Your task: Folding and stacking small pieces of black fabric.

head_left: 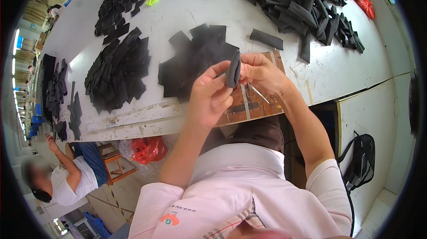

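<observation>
A folded dark grey fabric piece (233,70) is held up over the table's near edge, between my two hands. My left hand (210,91) is closed on its left side, thumb and fingers pinching it. On the other side, the fingertips of my right hand (261,72) press together at the piece's edge. A thin silver pointed tool (259,93) shows below my right hand; whether that hand holds it I cannot tell. Just behind my left hand lies a fanned stack of black fabric pieces (195,58). One loose dark strip (267,39) lies beyond my right hand.
Under my hands is a worn brown board (235,113) on the white table (173,12). Dark fabric piles stand at left (118,70), far left (120,5) and far right (293,5). Red plastic bags (149,149) hang below the edge. Another person (73,172) sits at left.
</observation>
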`<action>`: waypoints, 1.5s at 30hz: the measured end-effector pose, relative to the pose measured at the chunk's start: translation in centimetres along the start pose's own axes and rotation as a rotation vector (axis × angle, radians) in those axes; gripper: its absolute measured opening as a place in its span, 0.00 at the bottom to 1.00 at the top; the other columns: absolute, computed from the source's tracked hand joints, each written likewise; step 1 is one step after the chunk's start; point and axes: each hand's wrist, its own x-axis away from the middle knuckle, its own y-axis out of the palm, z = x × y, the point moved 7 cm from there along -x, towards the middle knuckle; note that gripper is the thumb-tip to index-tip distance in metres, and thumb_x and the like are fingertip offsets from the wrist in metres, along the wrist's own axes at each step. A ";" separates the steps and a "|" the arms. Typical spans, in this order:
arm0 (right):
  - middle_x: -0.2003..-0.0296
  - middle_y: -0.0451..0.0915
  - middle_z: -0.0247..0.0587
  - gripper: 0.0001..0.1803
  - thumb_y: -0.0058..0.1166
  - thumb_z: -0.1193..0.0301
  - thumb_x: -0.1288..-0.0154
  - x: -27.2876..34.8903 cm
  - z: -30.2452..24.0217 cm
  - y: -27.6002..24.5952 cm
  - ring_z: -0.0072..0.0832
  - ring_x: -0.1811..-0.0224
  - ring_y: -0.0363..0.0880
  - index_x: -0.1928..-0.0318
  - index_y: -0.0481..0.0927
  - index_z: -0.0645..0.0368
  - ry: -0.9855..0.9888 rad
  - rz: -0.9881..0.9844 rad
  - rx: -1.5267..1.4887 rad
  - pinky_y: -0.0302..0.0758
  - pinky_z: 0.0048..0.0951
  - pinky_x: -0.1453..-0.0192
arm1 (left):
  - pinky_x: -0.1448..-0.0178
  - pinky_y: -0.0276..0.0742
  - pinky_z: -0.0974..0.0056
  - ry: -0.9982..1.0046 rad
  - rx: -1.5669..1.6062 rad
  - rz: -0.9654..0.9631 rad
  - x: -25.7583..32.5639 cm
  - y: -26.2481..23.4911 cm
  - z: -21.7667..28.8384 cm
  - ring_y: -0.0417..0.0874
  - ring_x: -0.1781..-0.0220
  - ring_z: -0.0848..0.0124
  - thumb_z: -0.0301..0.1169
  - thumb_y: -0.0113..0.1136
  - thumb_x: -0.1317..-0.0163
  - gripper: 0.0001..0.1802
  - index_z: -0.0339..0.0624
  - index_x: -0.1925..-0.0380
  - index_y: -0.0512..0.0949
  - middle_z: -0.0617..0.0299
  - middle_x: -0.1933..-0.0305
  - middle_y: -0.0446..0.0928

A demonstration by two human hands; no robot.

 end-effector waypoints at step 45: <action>0.84 0.68 0.43 0.16 0.51 0.64 0.44 3.3 -4.2 2.1 0.39 0.78 0.68 0.82 0.68 0.62 -0.568 0.267 1.058 0.65 0.36 0.75 | 0.62 0.71 0.74 0.594 -1.075 0.046 -0.8 6.1 3.8 0.75 0.67 0.78 0.22 0.53 0.44 0.04 0.32 0.68 0.73 0.58 0.71 0.77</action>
